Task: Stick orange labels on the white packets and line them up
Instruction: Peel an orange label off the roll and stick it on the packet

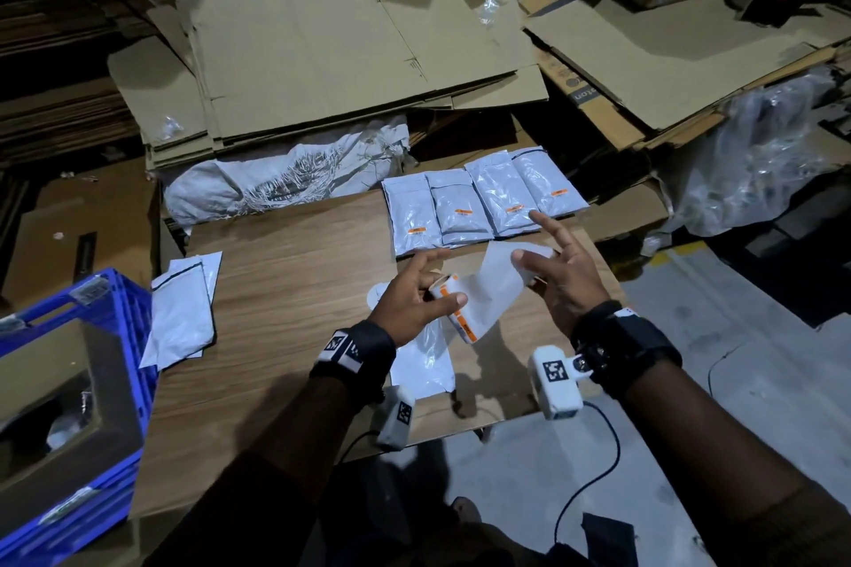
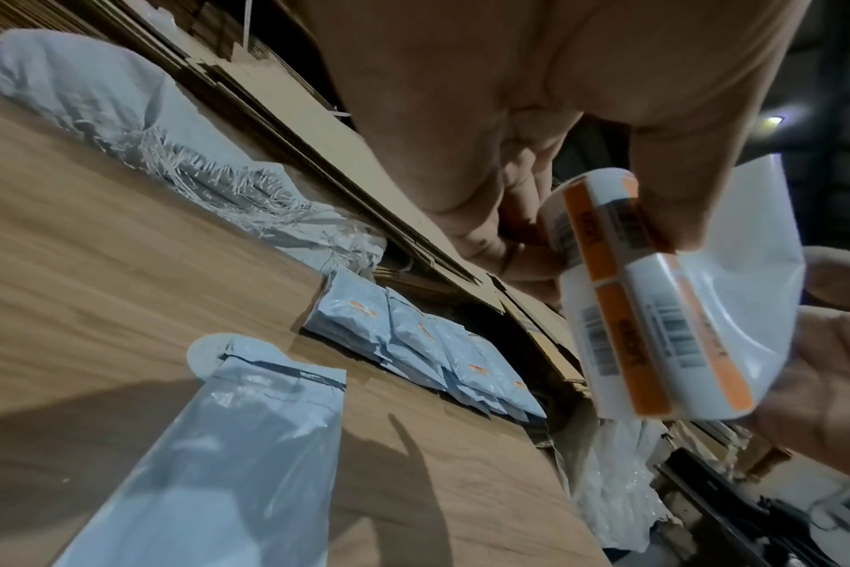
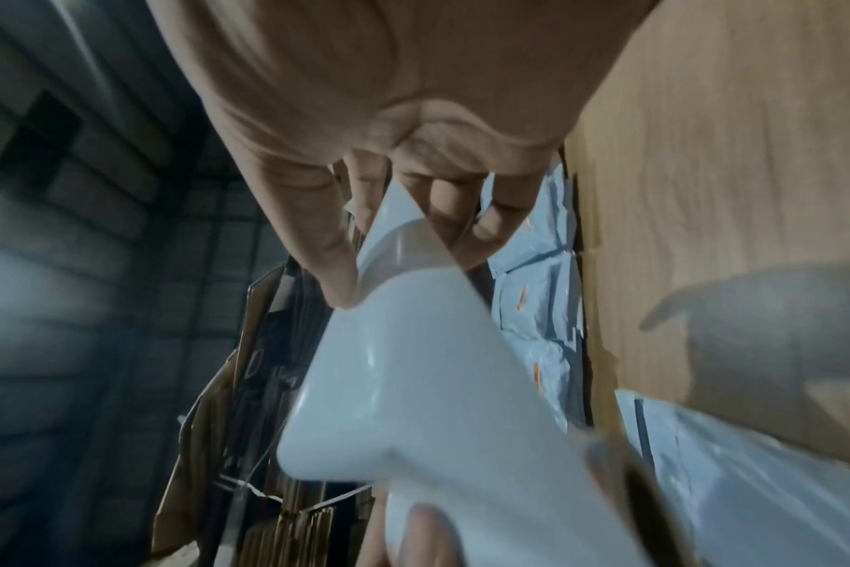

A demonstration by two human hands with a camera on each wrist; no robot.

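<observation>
Label roll [image 1: 453,306]: held above the desk [image 1: 285,290], long axis running from left hand [image 1: 410,304] toward the person; left thumb and fingers curled round it. Backing strip [image 1: 499,276]: runs right to right hand [image 1: 559,272], pinched, index finger extended. Unlabelled packet [image 1: 423,359]: flat under the roll, pointing away. Four labelled packets [image 1: 483,203]: row beyond the roll, side by side, long axes pointing away.

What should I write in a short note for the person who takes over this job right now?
Left hand grips the label roll. Right hand pinches the roll's loose white backing strip.
Done: four labelled packets lie in a row at the board's far edge.
Left: one unlabelled packet lies under the hands, and more packets are piled at the left by the blue crate. Label each and add it to the row.
</observation>
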